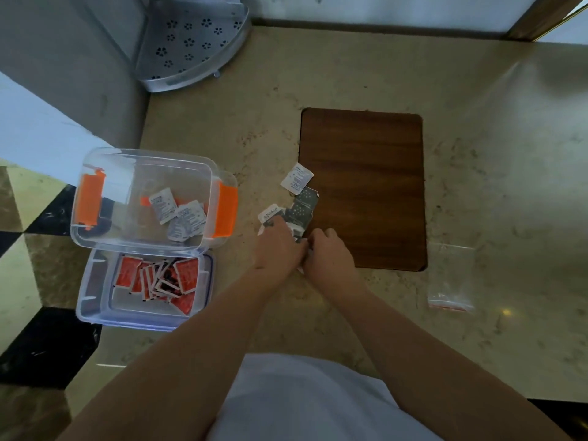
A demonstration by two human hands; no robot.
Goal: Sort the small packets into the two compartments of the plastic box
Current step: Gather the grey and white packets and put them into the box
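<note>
- We see a small heap of packets (pixel 299 211) lying on the counter (pixel 477 186), right at the left edge of a dark wooden board (pixel 362 186). Some are white and some are dark with dots.
- One white packet (pixel 297 179) lies at the far end of the heap, partly on the board.
- To the left stands the clear plastic box (pixel 152 198) with orange clips (pixel 226 209). It holds a few white packets (pixel 181 216).
- Just in front of it lies a clear tray (pixel 95 291) full of red packets (pixel 159 278). The tray touches the box.
- The counter is pale stone with brown specks. Past its left edge we see a floor (pixel 38 249) of black and pale tiles.
- A grey corner shelf (pixel 191 46) with flower holes stands at the far left by the wall. An empty clear bag (pixel 451 278) lies to the right of the board.
- Our left hand (pixel 280 246) rests on the near end of the heap, fingers bent down on the packets.
- Our right hand (pixel 329 253) is just beside it, curled up, and the two hands touch.
- We cannot tell if either hand really holds a packet, because the fingers hide what is under them.
- The words on the packets are too small to read.
</note>
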